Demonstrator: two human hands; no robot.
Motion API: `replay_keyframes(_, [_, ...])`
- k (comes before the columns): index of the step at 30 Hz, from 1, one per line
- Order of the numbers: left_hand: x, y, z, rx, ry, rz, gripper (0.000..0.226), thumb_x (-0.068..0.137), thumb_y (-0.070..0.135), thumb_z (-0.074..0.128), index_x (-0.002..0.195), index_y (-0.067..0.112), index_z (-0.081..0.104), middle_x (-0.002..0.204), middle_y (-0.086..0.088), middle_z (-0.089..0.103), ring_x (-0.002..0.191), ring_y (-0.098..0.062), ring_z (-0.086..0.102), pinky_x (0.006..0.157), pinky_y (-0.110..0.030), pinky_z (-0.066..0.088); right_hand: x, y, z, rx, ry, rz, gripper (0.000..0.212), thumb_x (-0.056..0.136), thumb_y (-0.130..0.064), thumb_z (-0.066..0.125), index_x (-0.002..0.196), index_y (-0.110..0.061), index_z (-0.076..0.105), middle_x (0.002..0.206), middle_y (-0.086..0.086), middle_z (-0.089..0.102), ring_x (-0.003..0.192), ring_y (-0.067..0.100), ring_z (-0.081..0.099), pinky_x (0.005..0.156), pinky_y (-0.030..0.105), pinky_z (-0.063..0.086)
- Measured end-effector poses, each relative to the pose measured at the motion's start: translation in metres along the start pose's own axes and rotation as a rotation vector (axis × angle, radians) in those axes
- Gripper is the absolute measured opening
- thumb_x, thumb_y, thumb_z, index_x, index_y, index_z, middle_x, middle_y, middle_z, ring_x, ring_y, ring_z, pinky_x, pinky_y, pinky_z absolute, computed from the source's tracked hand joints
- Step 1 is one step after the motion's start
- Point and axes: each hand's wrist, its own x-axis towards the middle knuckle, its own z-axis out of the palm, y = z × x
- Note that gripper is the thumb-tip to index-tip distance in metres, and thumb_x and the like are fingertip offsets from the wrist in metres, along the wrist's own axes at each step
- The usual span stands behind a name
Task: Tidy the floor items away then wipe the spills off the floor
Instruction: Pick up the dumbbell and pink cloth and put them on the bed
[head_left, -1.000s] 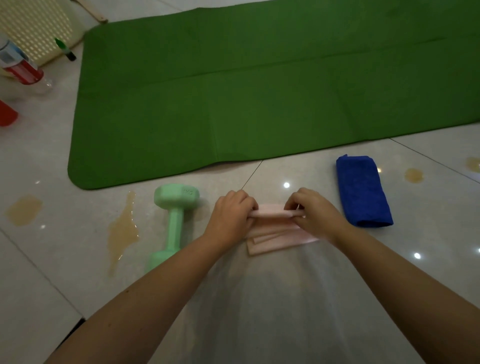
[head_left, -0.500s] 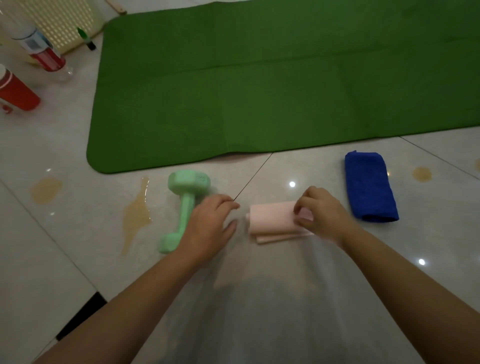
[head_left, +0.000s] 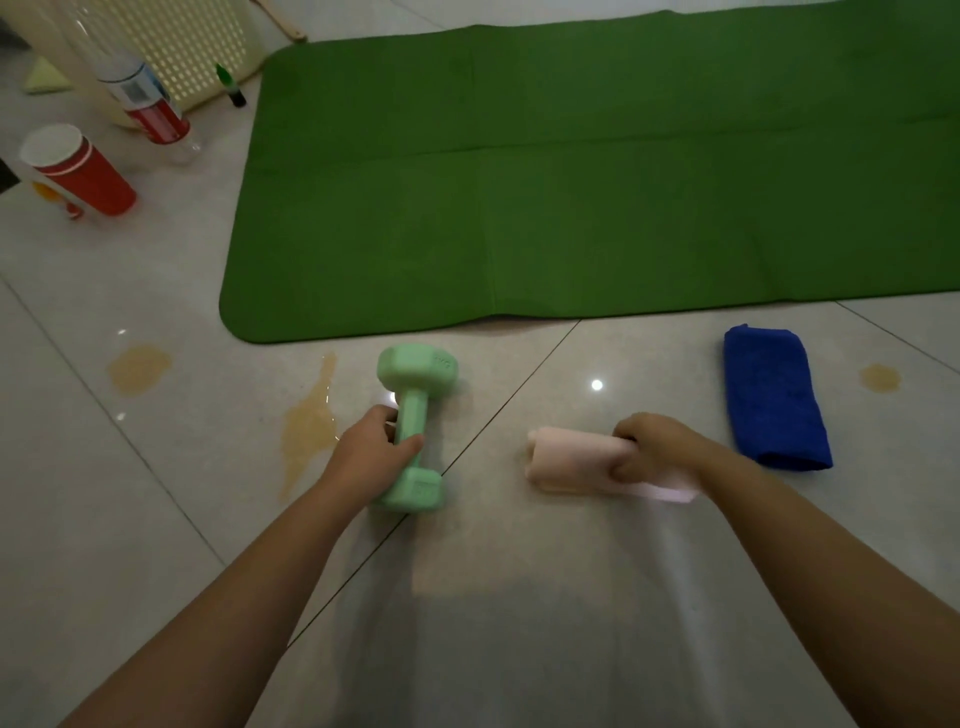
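- Head view: left hand (head_left: 376, 452) curled round dumbbell (head_left: 415, 374) handle; dumbbell lies on floor.
- Right hand (head_left: 652, 447) wrapped round pink roll (head_left: 566, 460), also on floor.
- Spill (head_left: 309, 426) just left of left hand: forearm could smear it. Roll may unfurl if lifted one-handed.

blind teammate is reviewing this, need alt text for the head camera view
A person's left hand grips the handle of a mint-green dumbbell lying on a pale tiled floor, while the right hand holds a rolled pink cloth. A folded blue cloth lies to the right, brown spills stain the tiles, and a green mat spreads behind.
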Motion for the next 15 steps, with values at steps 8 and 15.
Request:
replay_keyframes(8, [0.012,0.007,0.000,-0.057,-0.077,0.001,0.031,0.086,0.020,0.062,0.112,0.009,0.052,0.089,-0.002,0.057,0.078,-0.018,0.056,0.067,-0.029,0.042,0.008,-0.019,0.011,0.453,0.132,0.178,0.047,0.085,-0.026,0.061,0.125,-0.007,0.044,0.113,0.012,0.055,0.097,0.027,0.053,0.081,0.039,0.047])
replay_keyframes(15, [0.008,0.016,0.002,-0.274,-0.162,-0.134,0.019,0.085,0.005,0.053,0.102,0.008,0.046,0.075,-0.009,0.057,0.056,-0.019,0.057,0.057,-0.029,0.048,0.003,-0.021,0.012,0.731,0.147,0.210,0.050,0.084,-0.019,0.064,0.127,-0.012,0.041,0.109,0.007,0.049,0.092,0.025,0.051,0.075,0.034,0.044])
